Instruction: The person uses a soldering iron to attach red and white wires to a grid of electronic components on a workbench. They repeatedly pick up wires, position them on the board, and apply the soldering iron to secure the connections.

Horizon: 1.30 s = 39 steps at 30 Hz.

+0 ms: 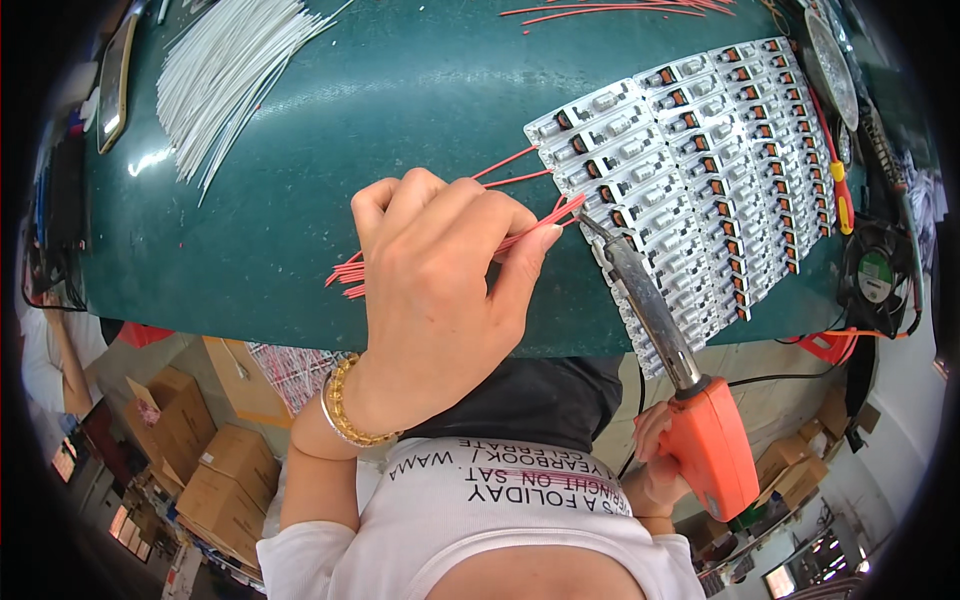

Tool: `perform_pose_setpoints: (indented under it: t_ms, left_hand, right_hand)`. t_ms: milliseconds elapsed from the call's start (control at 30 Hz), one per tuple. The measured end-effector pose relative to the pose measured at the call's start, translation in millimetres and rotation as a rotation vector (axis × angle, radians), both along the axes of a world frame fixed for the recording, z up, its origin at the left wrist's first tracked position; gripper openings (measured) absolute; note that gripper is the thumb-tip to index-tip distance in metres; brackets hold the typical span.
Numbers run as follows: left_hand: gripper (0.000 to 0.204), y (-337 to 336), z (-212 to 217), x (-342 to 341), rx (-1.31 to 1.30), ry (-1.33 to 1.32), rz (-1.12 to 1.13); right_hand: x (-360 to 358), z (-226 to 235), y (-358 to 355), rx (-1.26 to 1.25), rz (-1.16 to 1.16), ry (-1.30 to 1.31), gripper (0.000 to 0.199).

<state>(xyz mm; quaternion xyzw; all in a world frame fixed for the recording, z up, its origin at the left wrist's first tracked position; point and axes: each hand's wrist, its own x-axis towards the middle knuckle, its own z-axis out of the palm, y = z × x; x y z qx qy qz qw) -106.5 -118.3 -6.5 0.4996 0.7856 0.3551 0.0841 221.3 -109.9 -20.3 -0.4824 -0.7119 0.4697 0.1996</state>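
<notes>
My left hand [440, 265] is closed around a bundle of thin red wires [348, 278], which stick out past the thumb and behind the fingers. The wire ends at the thumb meet the left edge of a sheet of silvery metal parts [690, 190], set in rows with dark and orange pieces. Two more red wires [512, 160] run from that edge to behind my hand. Below the sheet, my right hand [655, 460] grips the orange handle of a soldering gun [650, 310]. Its tip is close beside the wire ends; whether it touches them I cannot tell.
A fan of white wires [225, 80] lies at the back left, near a phone [117, 80]. Loose red wires [630, 10] lie at the far edge. On the right are a yellow-and-red screwdriver [842, 197] and a small black fan [875, 275]. Cardboard boxes [225, 480] stand below left.
</notes>
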Motion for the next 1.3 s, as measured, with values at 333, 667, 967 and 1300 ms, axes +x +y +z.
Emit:
perform_pose_setpoints:
  t_ms: [333,667,967,1300]
  left_hand:
    - [0.014,0,-1,2,0.018,0.022,-0.003]
    - [0.014,0,-1,1,0.023,0.024,-0.008]
    - [0.015,-1,-2,1,0.013,0.023,-0.007]
    - [0.014,-1,-2,1,0.018,0.032,0.003]
  right_hand:
    - [-18,16,-1,-0.1,-0.144,-0.11,0.033]
    - [-36,5,2,0.0,-0.09,0.009,0.017]
    - [-32,-1,2,0.042,-0.036,0.107,0.021]
    - [-29,12,11,0.117,0.189,-0.248,0.016]
